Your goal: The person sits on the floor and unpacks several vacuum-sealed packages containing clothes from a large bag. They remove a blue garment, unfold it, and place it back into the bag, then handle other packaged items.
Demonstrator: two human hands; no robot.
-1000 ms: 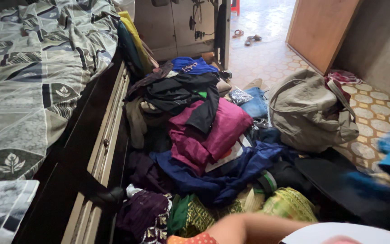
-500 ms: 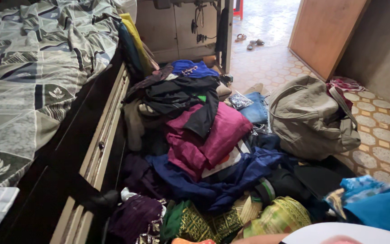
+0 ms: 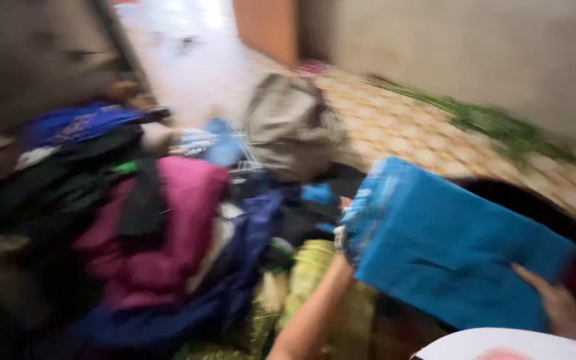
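Note:
The picture is motion-blurred. A folded bright blue cloth (image 3: 448,250) is held up flat over the pile of clothes at the right. My left hand (image 3: 343,261) grips its left edge, with the fingers mostly hidden behind the fabric and the forearm rising from the bottom middle. My right hand (image 3: 558,307) holds the cloth's lower right corner, fingers curled on the fabric.
A heap of clothes covers the floor on the left: a magenta garment (image 3: 168,233), a dark blue one (image 3: 241,293), black pieces (image 3: 68,187), a yellow-green cloth (image 3: 315,273). A grey bag (image 3: 291,127) sits behind. Patterned floor tiles (image 3: 401,133) and green stalks (image 3: 495,123) run along the wall.
The view has swung to the right, so the bed is gone from sight. The blue cloth has come up from the lower right and is now spread between both hands.

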